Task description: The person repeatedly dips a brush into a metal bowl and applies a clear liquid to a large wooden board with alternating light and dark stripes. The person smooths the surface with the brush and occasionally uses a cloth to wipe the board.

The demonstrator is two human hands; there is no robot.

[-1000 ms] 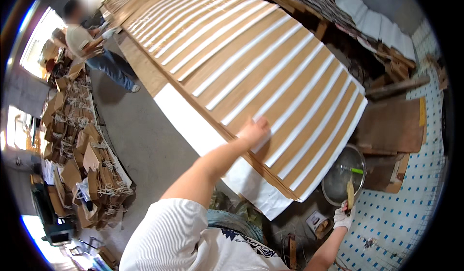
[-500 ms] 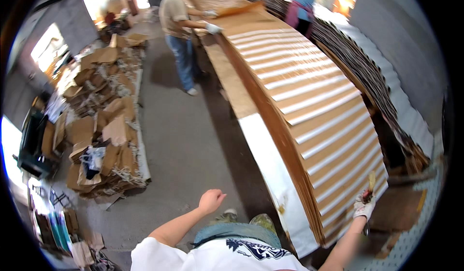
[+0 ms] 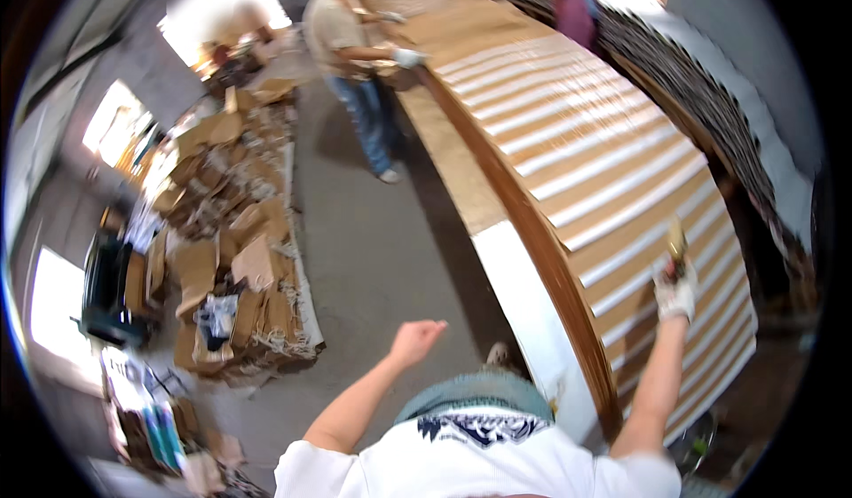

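Observation:
My right hand [image 3: 675, 296], in a white work glove, grips a brush [image 3: 677, 239] with pale bristles pointing away from me. It is over the near right part of a long stack of brown sheets [image 3: 568, 298]. White stripes [image 3: 612, 183] run across the top of that stack; whether the brush touches them I cannot tell. My bare left hand [image 3: 417, 342] hangs over the floor to the left of the stack, its fingers curled in with nothing visible in them.
A co-worker in a beige shirt [image 3: 335, 32] stands at the stack's far left side, a gloved hand on its edge. Another person [image 3: 575, 14] is across the stack. Flattened cardboard [image 3: 191, 276] lies heaped on the left. A white board [image 3: 528, 294] runs beside the stack.
My right hand has moved with the brush from the near right edge farther in over the striped sheets. The whole view has shifted. My left hand stays curled.

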